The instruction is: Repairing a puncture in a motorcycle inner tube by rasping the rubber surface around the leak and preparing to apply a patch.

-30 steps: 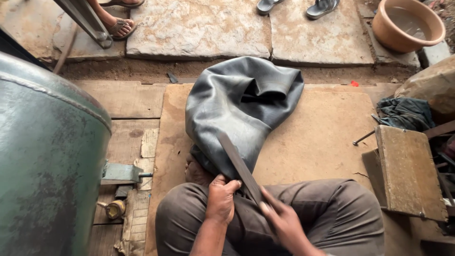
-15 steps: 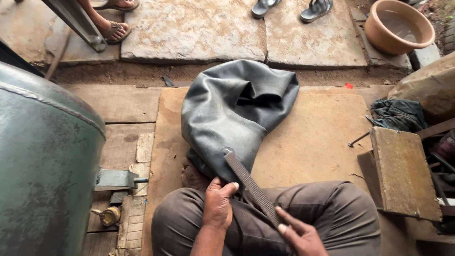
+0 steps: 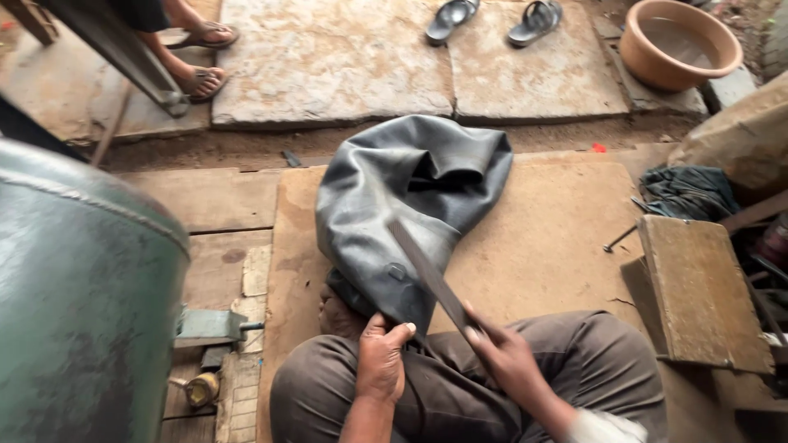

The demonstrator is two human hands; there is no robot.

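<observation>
One large green drum (image 3: 78, 303) fills the left edge, cut off by the frame. Behind it, two sandalled feet (image 3: 201, 57) of another person stand on the stone slabs, the body out of view. One dark rubber inner tube (image 3: 402, 213) lies crumpled on the brown board (image 3: 558, 238), its near end on the seated person's lap. The left hand (image 3: 382, 361) is closed on that end; the right hand (image 3: 505, 357) grips one long flat metal file (image 3: 431, 279) laid across the rubber. Two empty sandals (image 3: 492, 18) and one clay basin (image 3: 677, 41) sit beyond, a wooden box (image 3: 698, 291) at right, its contents hard to make out.
</observation>
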